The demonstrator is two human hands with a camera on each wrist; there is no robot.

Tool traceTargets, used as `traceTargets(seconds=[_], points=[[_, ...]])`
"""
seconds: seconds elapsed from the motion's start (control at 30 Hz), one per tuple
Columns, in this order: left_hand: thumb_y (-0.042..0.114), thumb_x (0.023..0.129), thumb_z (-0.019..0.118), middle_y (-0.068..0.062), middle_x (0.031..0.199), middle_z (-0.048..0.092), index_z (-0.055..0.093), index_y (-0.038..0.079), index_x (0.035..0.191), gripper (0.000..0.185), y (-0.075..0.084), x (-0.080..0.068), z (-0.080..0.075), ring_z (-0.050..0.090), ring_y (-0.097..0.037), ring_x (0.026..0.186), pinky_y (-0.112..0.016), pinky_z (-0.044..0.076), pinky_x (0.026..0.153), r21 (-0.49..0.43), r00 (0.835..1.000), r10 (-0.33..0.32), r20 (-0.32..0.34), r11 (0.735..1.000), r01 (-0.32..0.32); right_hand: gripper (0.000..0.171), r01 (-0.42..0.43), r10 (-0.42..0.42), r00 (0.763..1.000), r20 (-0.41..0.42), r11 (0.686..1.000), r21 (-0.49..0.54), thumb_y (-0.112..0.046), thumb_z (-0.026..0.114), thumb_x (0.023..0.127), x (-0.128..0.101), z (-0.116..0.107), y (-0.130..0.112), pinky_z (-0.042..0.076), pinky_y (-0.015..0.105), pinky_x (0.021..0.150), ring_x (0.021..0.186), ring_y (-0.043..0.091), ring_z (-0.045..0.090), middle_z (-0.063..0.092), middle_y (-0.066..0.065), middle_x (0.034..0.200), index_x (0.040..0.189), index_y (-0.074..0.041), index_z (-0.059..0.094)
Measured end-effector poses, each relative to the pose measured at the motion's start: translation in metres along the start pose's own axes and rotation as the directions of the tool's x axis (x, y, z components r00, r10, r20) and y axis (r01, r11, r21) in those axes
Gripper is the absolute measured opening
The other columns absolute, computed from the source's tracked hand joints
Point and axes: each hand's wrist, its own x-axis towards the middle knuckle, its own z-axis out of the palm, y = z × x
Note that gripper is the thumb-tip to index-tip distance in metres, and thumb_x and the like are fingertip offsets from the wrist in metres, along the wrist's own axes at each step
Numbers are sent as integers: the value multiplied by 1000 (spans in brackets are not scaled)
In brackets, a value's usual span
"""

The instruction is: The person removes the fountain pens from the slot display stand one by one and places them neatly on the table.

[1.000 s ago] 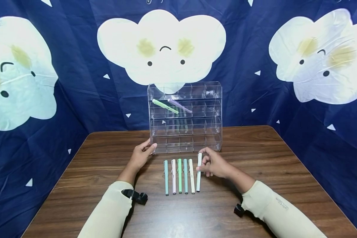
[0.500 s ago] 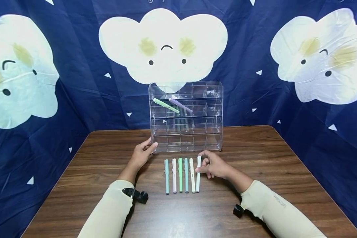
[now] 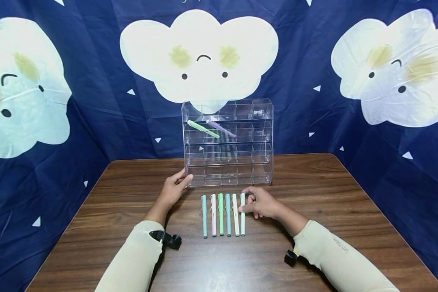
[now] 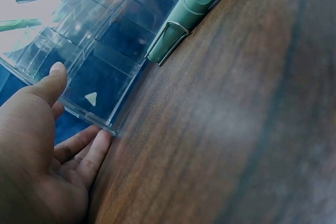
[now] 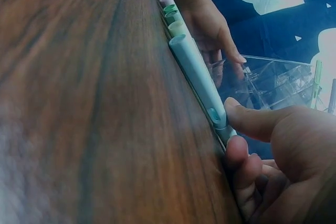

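Head view: we see the right hand [image 3: 260, 202] pinching a slim, whitish capped pen [image 3: 243, 222] between thumb and fingers — right of five other pastel pens [image 3: 221, 215] on the brown wooden table [image 3: 314, 190] — and the left hand [image 3: 173, 190] gripping the far, clear plastic compartment rack [image 3: 245, 155], lower left.

Cream sleeves [image 3: 131, 259], grey lettering [image 3: 341, 245] on the right, black wrist cameras [image 3: 174, 242]
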Motion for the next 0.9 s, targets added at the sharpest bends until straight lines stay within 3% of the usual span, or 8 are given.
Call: traceTargets(seconds=[0.37, 0.63, 0.9], points=[[37, 110, 69, -27, 151, 64, 47, 21, 166, 63, 1, -2, -1, 68, -40, 134, -46, 62, 109, -8, 1000, -10, 10, 1000, 10, 77, 1, -1, 1000, -2, 1000, -20, -13, 87, 94, -2, 1, -2, 42, 20, 41, 48, 11, 54, 61, 0, 74, 154, 13, 46], [36, 110, 69, -25, 153, 64, 47, 20, 166, 63, 2, -1, 1, 68, -38, 134, -39, 63, 108, -17, 1000, -17, 11, 1000, 17, 74, -12, 11, 1000, 6, 1000, 24, -13, 84, 98, -2, -2, -1, 43, 20, 42, 49, 11, 55, 63, 0, 75, 155, 12, 45], [35, 111, 68, -27, 150, 65, 47, 19, 166, 61, 4, -3, 0, 68, -38, 133, -44, 63, 109, -18, 1000, -4, 12, 1000, 4, 71, -16, 16, 1000, 1, 999, 50, -19, 80, 102, -2, -2, -2, 46, 21, 43, 50, 12, 58, 63, 1, 76, 158, 6, 43]])
